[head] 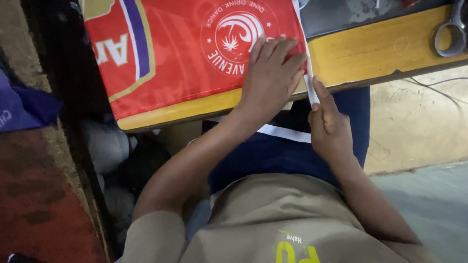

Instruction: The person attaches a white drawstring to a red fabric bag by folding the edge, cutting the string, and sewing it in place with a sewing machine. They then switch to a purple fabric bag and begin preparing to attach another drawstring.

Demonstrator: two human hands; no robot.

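Your left hand (270,73) lies flat, open, on the red fabric (185,53), upper middle of frame on the tabletop (370,48). Your right hand (329,126) pinches its white edge strip (308,83). Looks light, floppy, probably slippery, so grip the hem.

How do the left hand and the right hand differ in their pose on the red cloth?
The left hand lies flat, fingers spread, pressing the red cloth on the yellow table edge. The right hand is narrower in pose, its fingers pinching the white strip along the cloth's side. The left rests on the cloth; the right is at the table's edge. Both are bare.
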